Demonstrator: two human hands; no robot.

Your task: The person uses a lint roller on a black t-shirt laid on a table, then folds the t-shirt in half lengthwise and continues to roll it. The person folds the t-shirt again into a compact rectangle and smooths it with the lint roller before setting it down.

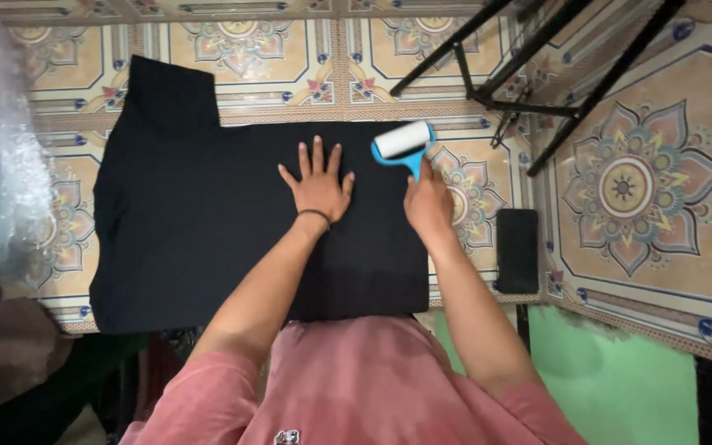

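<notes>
Two hands at centre frame: your left hand lies flat, fingers spread, on the black garment; your right hand grips the lint roller (blue handle).

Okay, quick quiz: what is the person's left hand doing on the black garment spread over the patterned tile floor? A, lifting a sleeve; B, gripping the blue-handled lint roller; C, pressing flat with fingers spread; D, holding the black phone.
C: the left hand lies flat, fingers spread, on the black garment, while the right hand grips the blue-handled lint roller.
</notes>
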